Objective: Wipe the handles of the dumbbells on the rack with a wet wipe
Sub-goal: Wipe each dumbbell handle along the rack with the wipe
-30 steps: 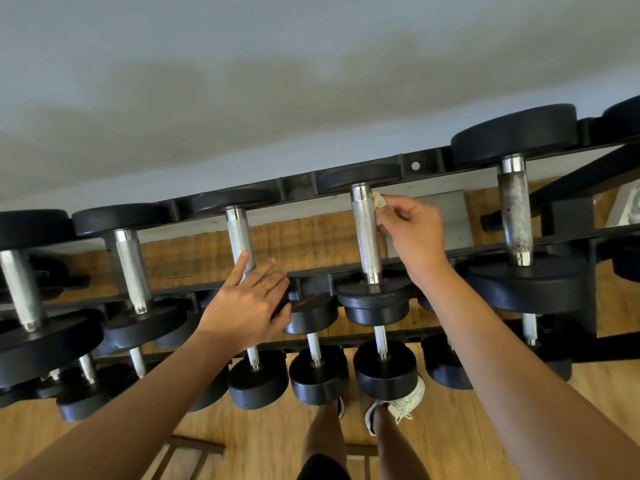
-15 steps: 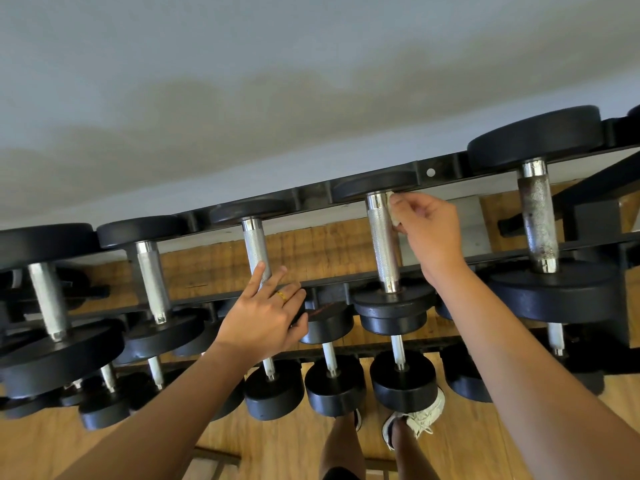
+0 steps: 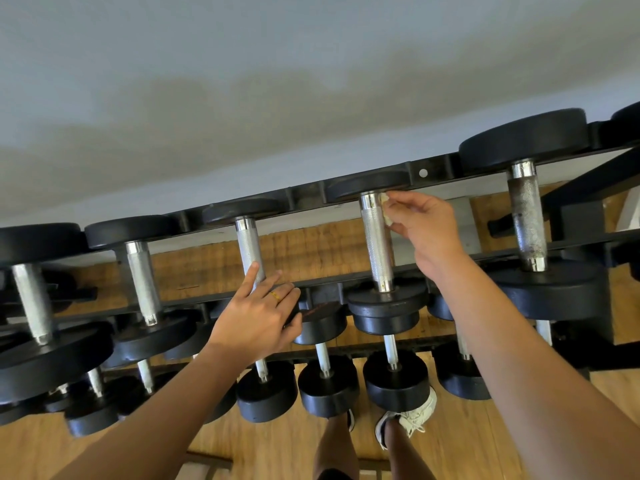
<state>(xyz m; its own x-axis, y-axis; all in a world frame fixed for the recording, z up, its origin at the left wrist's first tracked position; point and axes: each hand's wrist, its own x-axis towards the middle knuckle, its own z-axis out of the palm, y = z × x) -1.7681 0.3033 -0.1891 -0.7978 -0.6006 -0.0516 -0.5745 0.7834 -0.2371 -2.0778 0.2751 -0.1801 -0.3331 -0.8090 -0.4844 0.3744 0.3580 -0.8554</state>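
Against knurled handle (image 3: 374,244), wipe (image 3: 384,199) crumpled, perhaps soiled

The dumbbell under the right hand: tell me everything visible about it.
This dumbbell lies across the top tier of the rack, its length running away from the camera. Its handle is knurled silver metal with smooth shiny collars; both round heads look matte black. The right hand pinches a crumpled wet wipe against the handle's right side near the far end.
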